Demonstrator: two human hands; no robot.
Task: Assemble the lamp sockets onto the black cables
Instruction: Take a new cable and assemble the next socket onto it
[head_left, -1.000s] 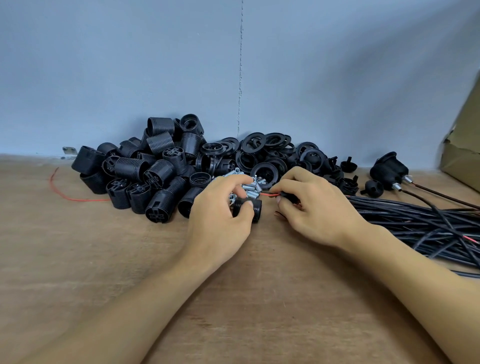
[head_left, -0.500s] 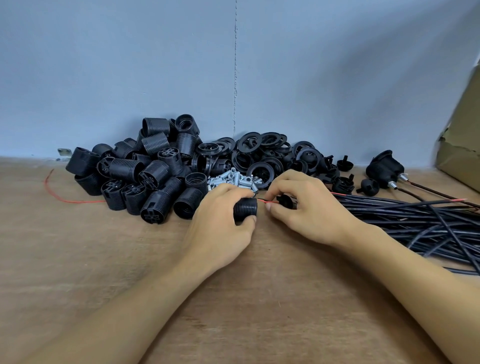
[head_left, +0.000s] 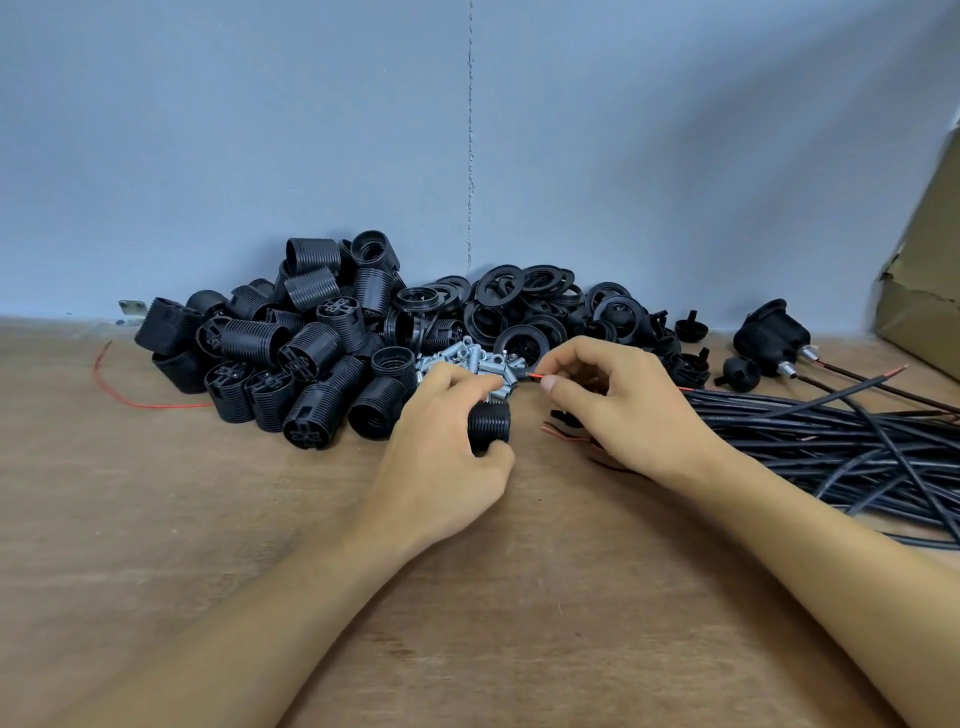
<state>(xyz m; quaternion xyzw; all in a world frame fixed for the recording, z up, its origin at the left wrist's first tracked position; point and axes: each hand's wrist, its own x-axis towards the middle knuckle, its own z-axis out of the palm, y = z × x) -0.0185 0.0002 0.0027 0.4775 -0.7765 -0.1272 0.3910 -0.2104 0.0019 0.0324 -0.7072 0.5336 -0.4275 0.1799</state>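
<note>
On the pale brown wooden tabletop (head_left: 249, 530), the left hand (head_left: 441, 452) curled its fingers and thumb round a black ribbed plastic socket shell (head_left: 489, 426), which sat near the middle of the scene, between the two hands; whether it rested on the wood could not be told. Just right of it, the right hand (head_left: 628, 410) pinched a thin red wire (head_left: 535, 374) between thumb and forefinger. The wire's bare tip pointed left, a little beyond the shell and apart from it. Under that hand's near side lay a small black plastic piece (head_left: 558, 414) and some bare copper strands (head_left: 563, 435), mostly hidden. Touching the far side of the left fingers was a scatter of small silver threaded metal tubes (head_left: 465, 359). Further left stood a heap of black ribbed socket shells (head_left: 311, 353), and behind the hands, against the blue-grey wall (head_left: 260, 130), a pile of flat black plastic rings (head_left: 524, 296). A bundle of long black sheathed cables (head_left: 831, 441) ran off to the right from behind the right wrist. Far right, an assembled black lamp socket (head_left: 774, 332) lay on its cable, near a torn brown cardboard box (head_left: 924, 296). A loose red wire offcut (head_left: 130, 400) curved on the wood at the far left.
</note>
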